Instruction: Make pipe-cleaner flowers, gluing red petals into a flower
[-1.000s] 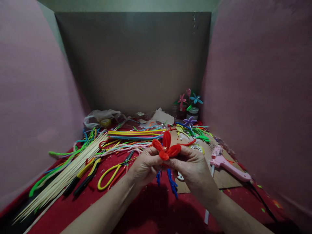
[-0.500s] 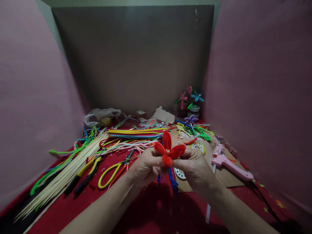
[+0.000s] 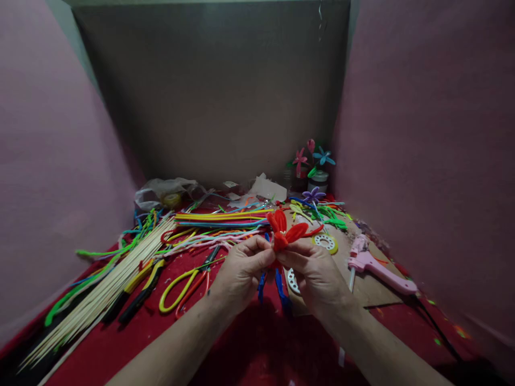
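Observation:
Between my two hands is a red pipe-cleaner flower, its fuzzy petals tilted up and to the right, with small pale beads at its centre. My left hand pinches it low on the left side with thumb and fingers. From the right, my right hand grips it just below the petals. The fingertips hide the lower petals. Dark blue pipe-cleaner pieces show below and between the hands, lying on the red cloth.
Left of my hands are scissors, pliers and a bundle of wooden sticks. Behind lie coloured pipe cleaners. At right, a pink glue gun rests on cardboard. Finished flowers stand in jars at the back.
The red flower has tipped from facing me to leaning right. My fingers have come closer together beneath it, and the view has shifted slightly.

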Demonstrator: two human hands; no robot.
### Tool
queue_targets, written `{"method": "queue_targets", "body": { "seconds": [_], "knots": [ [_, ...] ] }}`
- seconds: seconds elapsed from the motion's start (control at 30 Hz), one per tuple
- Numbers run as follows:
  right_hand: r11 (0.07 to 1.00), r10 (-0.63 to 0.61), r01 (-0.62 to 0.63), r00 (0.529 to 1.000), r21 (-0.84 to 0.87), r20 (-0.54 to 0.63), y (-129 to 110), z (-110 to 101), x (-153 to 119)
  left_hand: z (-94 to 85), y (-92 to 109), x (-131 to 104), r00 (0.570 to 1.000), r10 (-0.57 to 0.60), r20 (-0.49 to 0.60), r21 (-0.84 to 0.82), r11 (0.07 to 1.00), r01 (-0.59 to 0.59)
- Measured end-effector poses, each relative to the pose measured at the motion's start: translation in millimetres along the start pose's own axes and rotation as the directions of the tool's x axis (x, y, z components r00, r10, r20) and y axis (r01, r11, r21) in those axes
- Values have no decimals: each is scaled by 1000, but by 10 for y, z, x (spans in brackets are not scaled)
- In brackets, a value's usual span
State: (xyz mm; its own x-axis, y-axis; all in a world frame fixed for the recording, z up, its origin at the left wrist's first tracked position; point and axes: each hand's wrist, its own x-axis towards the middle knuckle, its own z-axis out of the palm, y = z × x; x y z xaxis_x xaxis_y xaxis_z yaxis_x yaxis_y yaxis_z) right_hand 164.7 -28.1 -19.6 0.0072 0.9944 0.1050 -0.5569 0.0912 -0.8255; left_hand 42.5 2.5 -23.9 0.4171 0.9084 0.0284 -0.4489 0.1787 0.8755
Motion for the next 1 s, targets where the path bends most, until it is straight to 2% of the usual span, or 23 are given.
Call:
{"method": "queue_targets", "body": {
  "seconds": [0.23, 0.33, 0.47, 0.63, 0.83, 1.0],
  "knots": [
    [997, -13, 15, 1000, 80, -28, 12, 7, 8, 14, -3, -33, 991, 130, 1, 150, 980, -129],
    [997, 3, 0, 999, 77, -39, 34, -17, 9, 18, -4, -25, 990, 141, -11, 124, 982, -139],
    [996, 46, -48, 999, 76, 27, 47, -53, 3, -3, 2, 0, 998, 31, 62, -3, 1000, -31],
    [992, 109, -117, 982, 44, 153, -11, -51, -21, -51, -13, 12, 976, -126, 176, -56, 989, 137],
    [983, 174, -179, 980, 47, 98, -81, -50, -8, -58, -44, 20, 956, -168, 240, -97, 976, 196],
    [981, 167, -179, 976, 79, 137, -57, -78, 40, -38, 2, 10, 951, -206, 232, -4, 977, 213]
  ]
}}
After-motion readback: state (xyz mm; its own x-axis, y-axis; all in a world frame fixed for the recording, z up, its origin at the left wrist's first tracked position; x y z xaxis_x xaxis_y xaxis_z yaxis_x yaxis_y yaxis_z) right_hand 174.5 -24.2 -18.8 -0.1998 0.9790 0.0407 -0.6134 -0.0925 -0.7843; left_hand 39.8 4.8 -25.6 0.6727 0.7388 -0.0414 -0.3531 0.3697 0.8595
